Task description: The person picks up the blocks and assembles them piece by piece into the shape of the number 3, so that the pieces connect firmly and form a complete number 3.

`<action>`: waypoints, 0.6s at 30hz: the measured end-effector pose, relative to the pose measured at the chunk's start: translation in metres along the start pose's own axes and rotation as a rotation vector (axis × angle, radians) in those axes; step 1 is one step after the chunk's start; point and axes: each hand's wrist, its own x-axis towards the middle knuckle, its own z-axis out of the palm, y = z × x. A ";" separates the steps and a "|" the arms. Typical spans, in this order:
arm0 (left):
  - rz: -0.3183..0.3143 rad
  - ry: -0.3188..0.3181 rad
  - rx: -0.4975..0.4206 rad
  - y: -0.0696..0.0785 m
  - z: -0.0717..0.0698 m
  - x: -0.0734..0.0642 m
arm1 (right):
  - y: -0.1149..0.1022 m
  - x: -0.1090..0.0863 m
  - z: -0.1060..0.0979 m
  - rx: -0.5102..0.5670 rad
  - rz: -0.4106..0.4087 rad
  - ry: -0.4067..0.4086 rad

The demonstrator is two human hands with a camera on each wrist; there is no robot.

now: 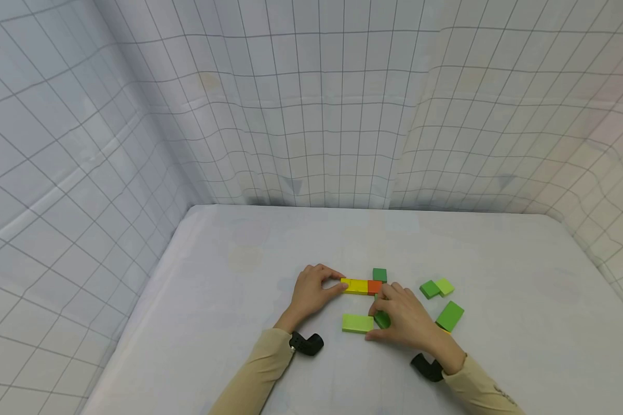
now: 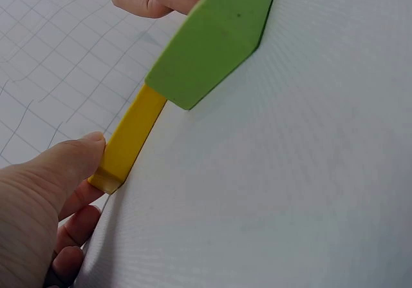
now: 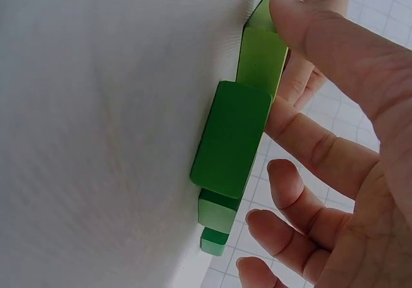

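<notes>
My left hand [image 1: 310, 292] pinches the left end of a flat yellow block [image 1: 355, 286] between thumb and fingers. Against the yellow block's right end lies an orange-red block [image 1: 374, 287]. My right hand [image 1: 407, 318] holds the right end of a light green block [image 1: 357, 324], thumb on the near side. In the right wrist view its other fingers are loosely bent. Under the right hand lies a dark green block [image 1: 382, 319], partly hidden. A small green block [image 1: 379, 274] sits just behind the orange-red one.
Right of my right hand, a small dark green block [image 1: 429, 289] touches a small light green one [image 1: 445, 286]. Nearer stands a larger green block [image 1: 450, 316] with a yellow edge showing below it. A white cloth covers the table [image 1: 249, 248]; gridded curtains [image 1: 316, 115] surround it.
</notes>
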 end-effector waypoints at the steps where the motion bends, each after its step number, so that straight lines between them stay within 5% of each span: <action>1: 0.001 0.001 -0.001 -0.001 0.000 0.000 | 0.000 0.000 0.000 0.001 -0.001 -0.001; 18: 0.001 0.003 -0.005 -0.001 0.001 0.001 | 0.001 -0.001 -0.001 0.008 0.002 -0.001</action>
